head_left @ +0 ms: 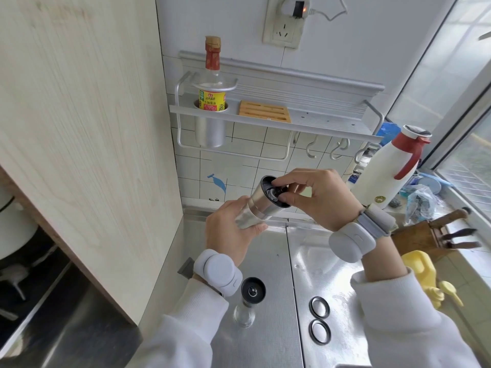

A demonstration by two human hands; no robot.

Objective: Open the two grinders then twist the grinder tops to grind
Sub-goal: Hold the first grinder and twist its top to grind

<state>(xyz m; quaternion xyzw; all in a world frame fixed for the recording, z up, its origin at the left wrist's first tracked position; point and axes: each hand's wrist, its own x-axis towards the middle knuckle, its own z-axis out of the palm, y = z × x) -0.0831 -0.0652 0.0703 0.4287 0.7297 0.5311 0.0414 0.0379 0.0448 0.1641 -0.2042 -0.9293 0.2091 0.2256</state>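
Note:
A steel-and-glass grinder [261,201] is held tilted in the air above the steel counter [265,261]. My left hand [231,232] grips its clear glass base. Around its black top curl the fingers and thumb of my right hand [316,195]. A second grinder [251,298] stands upright on the counter below my left wrist, its black top uncovered. Two clear round lids with black rims [319,307] [320,331] lie flat on the counter to its right.
A wooden panel [79,128] rises at the left. A wall rack [265,112] holds a sauce bottle [212,83]. At the right stand a white thermos [390,168], a knife block [430,235] and a yellow jug [422,274].

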